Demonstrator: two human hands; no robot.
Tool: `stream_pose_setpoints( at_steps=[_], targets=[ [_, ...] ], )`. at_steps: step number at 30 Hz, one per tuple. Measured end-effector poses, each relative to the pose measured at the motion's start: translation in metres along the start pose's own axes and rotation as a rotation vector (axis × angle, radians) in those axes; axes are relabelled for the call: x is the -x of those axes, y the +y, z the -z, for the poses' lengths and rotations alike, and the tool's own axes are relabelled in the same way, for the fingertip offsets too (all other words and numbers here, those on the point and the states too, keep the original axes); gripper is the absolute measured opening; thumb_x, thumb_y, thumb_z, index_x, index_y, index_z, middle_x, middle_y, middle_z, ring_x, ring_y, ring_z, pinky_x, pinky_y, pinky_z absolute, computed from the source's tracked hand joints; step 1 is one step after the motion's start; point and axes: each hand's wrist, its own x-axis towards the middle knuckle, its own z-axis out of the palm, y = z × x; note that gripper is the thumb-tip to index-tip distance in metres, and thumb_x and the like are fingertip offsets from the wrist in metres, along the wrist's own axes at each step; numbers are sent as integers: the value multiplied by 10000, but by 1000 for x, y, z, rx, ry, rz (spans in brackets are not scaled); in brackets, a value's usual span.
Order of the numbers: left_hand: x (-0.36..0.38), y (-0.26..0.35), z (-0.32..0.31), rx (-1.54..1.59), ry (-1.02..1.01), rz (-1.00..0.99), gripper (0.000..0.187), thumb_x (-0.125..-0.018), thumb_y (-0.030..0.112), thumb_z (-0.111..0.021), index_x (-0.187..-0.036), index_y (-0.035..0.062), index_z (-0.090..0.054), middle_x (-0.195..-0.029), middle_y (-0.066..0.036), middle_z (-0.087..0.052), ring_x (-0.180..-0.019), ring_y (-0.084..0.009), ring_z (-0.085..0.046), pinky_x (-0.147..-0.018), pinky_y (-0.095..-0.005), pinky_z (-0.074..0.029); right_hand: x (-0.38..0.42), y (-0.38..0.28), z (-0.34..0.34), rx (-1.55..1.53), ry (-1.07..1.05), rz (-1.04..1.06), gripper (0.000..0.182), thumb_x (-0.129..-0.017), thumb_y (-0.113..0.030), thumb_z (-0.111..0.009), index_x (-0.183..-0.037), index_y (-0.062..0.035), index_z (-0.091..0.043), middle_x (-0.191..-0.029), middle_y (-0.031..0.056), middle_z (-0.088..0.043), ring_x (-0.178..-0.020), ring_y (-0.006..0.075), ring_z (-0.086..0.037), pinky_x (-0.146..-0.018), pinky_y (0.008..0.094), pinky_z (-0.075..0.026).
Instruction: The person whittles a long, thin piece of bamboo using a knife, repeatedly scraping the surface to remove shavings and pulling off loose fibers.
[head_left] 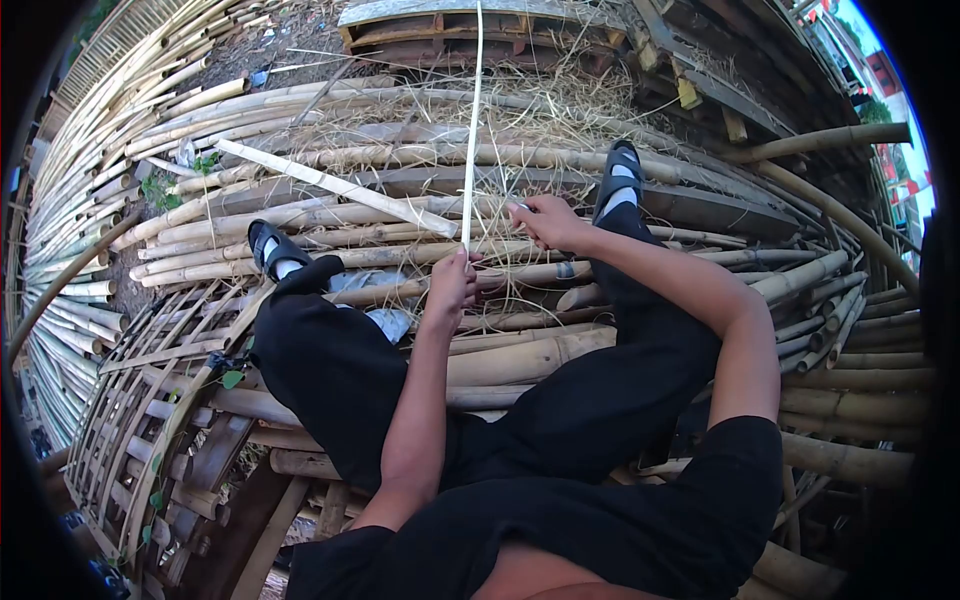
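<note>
A long, thin, pale bamboo strip (474, 130) stretches away from me towards the wooden pallet at the top. Its near end is gripped in my left hand (453, 287), whose fingers are closed round it. To the right, and apart from the strip, my right hand (553, 222) is closed in a fist. Something small and partly shiny shows at its fingers, too small to name. A wider flat bamboo slat (335, 186) lies slantwise across the poles, its near end close to my left hand.
Bamboo poles (530, 357) lie under and around my legs, with thin shavings (560, 105) scattered over them. A wooden pallet (480, 18) stands at the far side. Many more poles (85, 250) are piled at left. Plastic scraps (388, 323) lie near my left leg.
</note>
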Motion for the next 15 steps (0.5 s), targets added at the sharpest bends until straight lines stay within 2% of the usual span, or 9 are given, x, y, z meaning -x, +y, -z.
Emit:
stream_pose_setpoints(
  at_steps=[1, 3, 4, 5, 7, 8, 15],
  targets=[
    [-1, 0, 0, -19, 12, -4, 340, -1002, 325, -369, -978, 14, -505, -564, 60, -326, -389, -30, -244, -345, -204, -178, -1, 2, 0, 2, -7, -7, 373, -940, -356, -520, -820, -6, -574, -544, 6, -479, -410, 75, -453, -378, 238, -353],
    [0, -1, -4, -26, 23, 4, 312, -1001, 314, -375, -1001, 27, -499, -567, 56, -331, -394, -32, -245, -350, -206, -180, 1, 5, -2, 177, -34, 182, 402, -946, -366, -510, -795, 2, -567, -534, 11, -474, -396, 79, -444, -375, 252, -359],
    [1, -2, -7, -18, 28, -18, 285, -1002, 296, -374, -1026, 40, -495, -563, 58, -318, -392, -33, -242, -348, -204, -185, 3, 6, 1, 351, -51, 264, 448, -938, -430, -472, -879, 2, -575, -622, 135, -542, -509, 261, -542, -521, 362, -441],
    [4, 0, -10, -11, 33, -41, 261, -1002, 278, -372, -1051, 52, -492, -559, 60, -305, -389, -34, -239, -347, -201, -191, 10, -3, -1, 349, -63, 257, 448, -938, -430, -472, -879, 2, -575, -622, 135, -542, -509, 261, -542, -521, 362, -441],
    [5, 2, -11, -5, 48, -24, 227, -1002, 266, -375, -1046, 70, -481, -557, 56, -306, -385, -35, -229, -340, -200, -184, 23, -19, -4, 410, -155, 68, 448, -941, -435, -457, -926, -1, -568, -674, 186, -558, -615, 342, -561, -619, 431, -447],
    [8, 4, -11, 25, 20, -23, 221, -1003, 262, -374, -1034, 70, -478, -557, 55, -305, -385, -35, -227, -338, -201, -179, 20, -12, -6, 540, -136, 290, 424, -947, -424, -438, -942, -15, -549, -712, 213, -569, -698, 393, -566, -671, 480, -431],
    [24, 14, -21, 121, -74, -37, 197, -1003, 240, -381, -1005, 61, -462, -569, 43, -314, -391, -34, -222, -333, -197, -164, 24, -11, -9, 675, -102, 428, 385, -969, -385, -379, -872, -37, -510, -705, 229, -563, -719, 439, -546, -650, 515, -403]
  ],
)
